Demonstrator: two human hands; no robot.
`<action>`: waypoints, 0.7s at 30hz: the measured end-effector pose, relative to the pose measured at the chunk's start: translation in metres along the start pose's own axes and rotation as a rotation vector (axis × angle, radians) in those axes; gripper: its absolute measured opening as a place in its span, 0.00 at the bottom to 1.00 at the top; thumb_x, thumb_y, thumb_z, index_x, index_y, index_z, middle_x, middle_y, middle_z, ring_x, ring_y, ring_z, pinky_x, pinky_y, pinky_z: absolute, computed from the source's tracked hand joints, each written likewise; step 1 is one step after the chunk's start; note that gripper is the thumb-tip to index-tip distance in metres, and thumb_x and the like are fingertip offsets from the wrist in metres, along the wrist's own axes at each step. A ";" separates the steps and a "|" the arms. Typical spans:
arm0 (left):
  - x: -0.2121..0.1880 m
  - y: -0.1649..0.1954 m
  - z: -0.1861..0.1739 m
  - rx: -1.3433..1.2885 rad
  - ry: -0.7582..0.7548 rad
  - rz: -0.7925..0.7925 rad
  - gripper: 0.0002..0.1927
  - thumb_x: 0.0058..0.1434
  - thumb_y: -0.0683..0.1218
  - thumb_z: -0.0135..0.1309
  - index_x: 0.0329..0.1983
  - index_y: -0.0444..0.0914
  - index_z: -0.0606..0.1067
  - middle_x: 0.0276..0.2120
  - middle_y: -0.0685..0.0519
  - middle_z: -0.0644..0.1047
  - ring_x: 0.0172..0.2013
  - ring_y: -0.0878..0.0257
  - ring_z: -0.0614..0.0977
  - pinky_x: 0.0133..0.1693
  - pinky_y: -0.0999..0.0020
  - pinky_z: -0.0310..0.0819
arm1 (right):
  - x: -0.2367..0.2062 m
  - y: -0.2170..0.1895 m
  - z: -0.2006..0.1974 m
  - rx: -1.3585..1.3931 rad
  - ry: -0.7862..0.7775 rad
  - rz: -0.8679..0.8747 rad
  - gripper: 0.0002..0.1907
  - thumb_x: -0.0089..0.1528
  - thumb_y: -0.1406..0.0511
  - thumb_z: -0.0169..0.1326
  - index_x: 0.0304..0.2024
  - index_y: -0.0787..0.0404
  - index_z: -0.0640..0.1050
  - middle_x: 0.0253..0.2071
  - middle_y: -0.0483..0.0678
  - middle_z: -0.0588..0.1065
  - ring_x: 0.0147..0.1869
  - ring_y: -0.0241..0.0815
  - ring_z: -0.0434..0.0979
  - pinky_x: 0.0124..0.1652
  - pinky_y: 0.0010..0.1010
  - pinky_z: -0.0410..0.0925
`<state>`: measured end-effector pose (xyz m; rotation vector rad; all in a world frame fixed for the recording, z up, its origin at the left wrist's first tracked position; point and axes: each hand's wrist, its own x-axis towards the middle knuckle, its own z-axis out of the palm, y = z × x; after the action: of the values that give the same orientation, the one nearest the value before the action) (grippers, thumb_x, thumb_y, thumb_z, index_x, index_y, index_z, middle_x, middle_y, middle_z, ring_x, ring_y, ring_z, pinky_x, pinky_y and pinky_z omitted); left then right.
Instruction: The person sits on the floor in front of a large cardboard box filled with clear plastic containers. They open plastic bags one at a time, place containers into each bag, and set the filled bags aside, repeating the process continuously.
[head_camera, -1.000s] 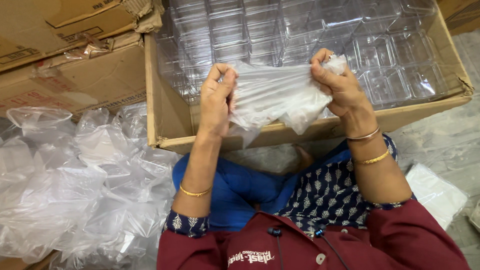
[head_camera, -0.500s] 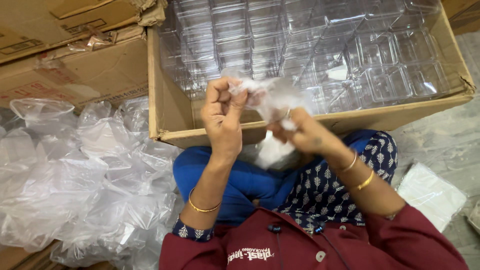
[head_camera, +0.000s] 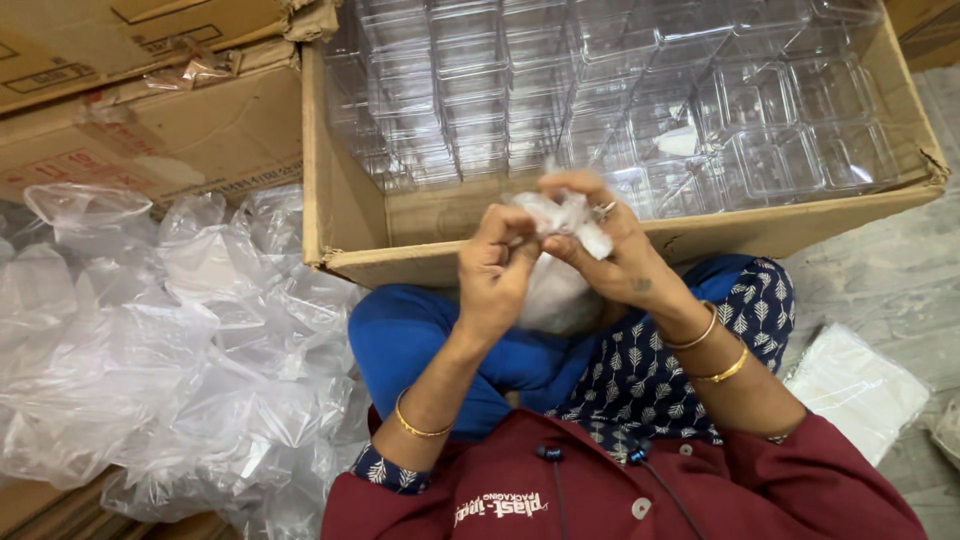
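Hands meet at the centre of the frame, both working one crumpled clear plastic bag — the left hand is curled tight around its lower part, fingers folded in, while the right hand pinches the bunched top between thumb and fingertips. The bag's loose end hangs pale and blurred below the two fists, in front of the person's blue lap. Gold bangles ring both wrists, and maroon sleeves fill the bottom of the frame. Just behind the hands, across the upper middle and upper right, stands an open cardboard box whose near wall the knuckles almost touch; it is packed with rows of clear plastic containers, stacked close together — how many layers deep cannot be told. A heap of loose clear plastic bags spreads over the left side of the frame, from mid-height down to the lower edge, just beside the person's left knee. Above that heap, in the upper left, lie more brown cardboard cartons, closed or flattened. At the lower right, on the grey stone floor, rests a flat stack of white sheets wrapped in plastic, apart from both hands.
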<state>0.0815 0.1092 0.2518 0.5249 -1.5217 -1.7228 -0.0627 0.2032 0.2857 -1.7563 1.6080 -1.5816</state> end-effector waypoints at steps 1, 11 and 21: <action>0.001 0.004 0.000 -0.099 0.036 -0.137 0.06 0.69 0.34 0.58 0.46 0.30 0.73 0.33 0.47 0.71 0.29 0.60 0.66 0.34 0.65 0.61 | -0.001 0.001 -0.002 -0.014 -0.055 0.097 0.18 0.65 0.68 0.60 0.56 0.64 0.72 0.38 0.46 0.74 0.41 0.33 0.72 0.42 0.26 0.66; 0.001 0.031 -0.005 0.212 -0.044 0.355 0.16 0.64 0.30 0.58 0.52 0.37 0.80 0.49 0.49 0.77 0.45 0.63 0.83 0.48 0.69 0.80 | -0.017 0.028 -0.005 0.195 -0.010 0.340 0.06 0.68 0.66 0.55 0.42 0.64 0.78 0.29 0.41 0.77 0.33 0.28 0.74 0.33 0.21 0.67; -0.028 0.032 -0.014 0.370 -0.186 0.346 0.17 0.57 0.31 0.57 0.49 0.36 0.80 0.47 0.48 0.79 0.44 0.57 0.85 0.47 0.68 0.81 | -0.028 0.041 -0.014 0.470 -0.318 0.604 0.05 0.61 0.68 0.57 0.31 0.64 0.80 0.27 0.44 0.77 0.31 0.32 0.75 0.32 0.25 0.67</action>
<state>0.1178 0.1214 0.2752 0.2639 -1.9525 -1.2586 -0.0894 0.2187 0.2447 -1.0712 1.3006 -1.1856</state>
